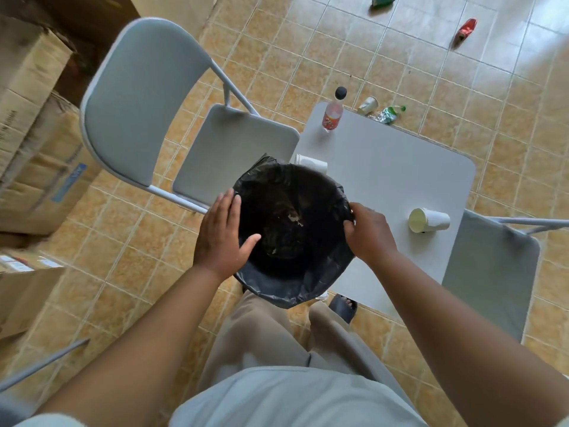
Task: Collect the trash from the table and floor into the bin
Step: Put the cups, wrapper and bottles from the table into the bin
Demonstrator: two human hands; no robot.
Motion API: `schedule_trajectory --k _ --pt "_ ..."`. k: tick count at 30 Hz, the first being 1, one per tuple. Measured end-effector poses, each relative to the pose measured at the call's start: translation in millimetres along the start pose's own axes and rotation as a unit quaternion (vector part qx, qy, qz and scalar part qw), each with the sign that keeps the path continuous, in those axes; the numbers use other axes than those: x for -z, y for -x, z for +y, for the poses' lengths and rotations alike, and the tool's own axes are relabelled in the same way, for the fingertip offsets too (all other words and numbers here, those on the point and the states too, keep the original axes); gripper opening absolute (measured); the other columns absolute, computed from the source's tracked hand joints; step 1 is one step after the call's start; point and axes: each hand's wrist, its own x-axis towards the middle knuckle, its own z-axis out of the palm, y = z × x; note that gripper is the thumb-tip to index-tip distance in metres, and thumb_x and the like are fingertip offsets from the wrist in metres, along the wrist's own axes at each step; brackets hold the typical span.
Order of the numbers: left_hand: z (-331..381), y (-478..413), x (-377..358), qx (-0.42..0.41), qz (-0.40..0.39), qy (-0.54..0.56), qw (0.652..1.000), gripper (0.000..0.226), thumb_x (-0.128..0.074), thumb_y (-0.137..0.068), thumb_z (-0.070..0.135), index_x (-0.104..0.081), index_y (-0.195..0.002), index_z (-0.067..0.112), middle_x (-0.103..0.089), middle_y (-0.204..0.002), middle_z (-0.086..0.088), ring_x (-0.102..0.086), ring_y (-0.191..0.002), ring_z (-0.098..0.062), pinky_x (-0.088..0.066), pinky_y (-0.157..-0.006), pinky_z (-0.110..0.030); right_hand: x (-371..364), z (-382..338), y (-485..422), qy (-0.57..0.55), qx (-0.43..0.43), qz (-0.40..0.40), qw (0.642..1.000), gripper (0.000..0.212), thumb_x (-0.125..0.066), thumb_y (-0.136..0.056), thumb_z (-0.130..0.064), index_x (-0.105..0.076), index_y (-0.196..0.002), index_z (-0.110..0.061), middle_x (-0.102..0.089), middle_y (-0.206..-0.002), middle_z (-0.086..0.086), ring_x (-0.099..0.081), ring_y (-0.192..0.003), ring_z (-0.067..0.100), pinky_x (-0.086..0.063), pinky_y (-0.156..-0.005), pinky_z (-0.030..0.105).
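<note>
Left hand (221,235) lies flat on the rim of the upright bin (277,292), mouth facing up, and right hand (369,234) pinches the other side.

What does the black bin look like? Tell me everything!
The bin is round, upright and open-topped, lined with a crinkly black plastic bag folded over its rim. A few pale scraps lie at the bottom. The left hand rests flat on its left rim; the right hand pinches the bag on the right, beside the table.

Tiled storeroom-like room: stacked cardboard boxes (34,143) at left of frame, folding chair (160,118), small table (400,180) centre-right.
</note>
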Motion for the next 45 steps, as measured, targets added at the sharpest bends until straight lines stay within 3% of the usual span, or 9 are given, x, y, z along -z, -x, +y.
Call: schedule_trajectory --k 4,11,22,31,37,41,43,45 --pt "4.3 -37.5 4.1 -0.058 -0.027 -0.060 0.996 0.088 -0.043 -0.092 0.060 -0.014 -0.156 0.007 -0.010 -0.165 -0.012 -0.008 -0.153 -0.030 -0.015 -0.123 -0.049 5.4 -2.1 -15.1 0.025 -0.001 0.056 0.998 0.039 -0.052 -0.099 -0.043 -0.064 -0.125 -0.016 -0.069 -0.114 0.006 -0.062 -0.107 0.030 -0.053 -0.088 0.041" --pt "1.2 -78.3 -0.9 -0.068 -0.054 -0.088 0.992 0.083 -0.039 -0.096 0.058 -0.010 -0.157 0.008 -0.006 -0.166 -0.010 -0.005 -0.153 -0.029 -0.007 -0.123 -0.049 15.8 -26.4 -108.3 0.029 0.090 0.070 0.993 0.034 -0.046 -0.101 -0.024 -0.066 -0.124 -0.010 -0.067 -0.118 0.017 -0.058 -0.112 0.036 -0.047 -0.093 0.041" --pt "-5.7 -77.4 -22.4 -0.089 0.012 -0.069 0.994 0.081 -0.036 -0.098 0.058 -0.013 -0.156 0.007 -0.010 -0.166 -0.011 -0.011 -0.153 -0.028 -0.019 -0.122 -0.048 -43.6 -30.1 -251.8 0.234 0.138 -0.105 0.956 0.053 -0.065 -0.094 -0.030 -0.050 -0.139 -0.007 -0.057 -0.131 0.017 -0.053 -0.122 0.038 -0.052 -0.095 0.048" --pt "-7.3 -77.9 -24.2 -0.091 0.022 -0.064 0.993 0.081 -0.040 -0.099 0.057 -0.015 -0.156 0.006 -0.012 -0.165 -0.012 -0.012 -0.152 -0.028 -0.020 -0.121 -0.050 -94.8 -4.2 -281.1 0.260 0.138 -0.160 0.942 0.061 -0.074 -0.087 -0.028 -0.048 -0.138 -0.010 -0.056 -0.125 0.016 -0.052 -0.119 0.036 -0.050 -0.090 0.046" --pt "-6.7 -79.1 -23.3 -0.087 0.019 -0.060 0.994 0.081 -0.041 -0.099 0.056 -0.015 -0.156 0.005 -0.013 -0.165 -0.012 -0.012 -0.152 -0.028 -0.024 -0.120 -0.051 -98.7 1.4 -282.4 0.261 0.161 -0.135 0.942 0.047 -0.072 -0.089 -0.021 -0.052 -0.128 -0.006 -0.060 -0.112 0.018 -0.056 -0.104 0.040 -0.047 -0.080 0.042" --pt "-3.6 -79.9 -20.8 -0.084 0.010 -0.066 0.994 0.080 -0.040 -0.099 0.056 -0.015 -0.156 0.005 -0.013 -0.165 -0.012 -0.013 -0.152 -0.028 -0.024 -0.120 -0.050 -98.1 7.5 -271.2 0.254 0.190 -0.093 0.944 0.031 -0.059 -0.095 -0.008 -0.055 -0.125 -0.002 -0.061 -0.112 0.021 -0.055 -0.105 0.040 -0.050 -0.083 0.045" --pt "-2.9 -79.2 -19.8 -0.083 0.011 -0.070 0.994 0.080 -0.040 -0.099 0.056 -0.015 -0.156 0.005 -0.014 -0.165 -0.013 -0.013 -0.152 -0.028 -0.024 -0.120 -0.050 -98.4 10.1 -268.0 0.242 0.183 -0.095 0.948 0.039 -0.060 -0.094 -0.010 -0.052 -0.132 -0.003 -0.058 -0.123 0.020 -0.052 -0.113 0.039 -0.050 -0.090 0.049" --pt "-3.7 -79.1 -20.1 -0.085 0.014 -0.072 0.994 0.080 -0.040 -0.099 0.056 -0.016 -0.156 0.005 -0.015 -0.164 -0.013 -0.014 -0.152 -0.028 -0.024 -0.120 -0.049 -100.4 11.1 -267.8 0.238 0.161 -0.129 0.949 0.066 -0.073 -0.089 -0.023 -0.040 -0.144 -0.007 -0.047 -0.140 0.018 -0.046 -0.124 0.039 -0.048 -0.098 0.052"
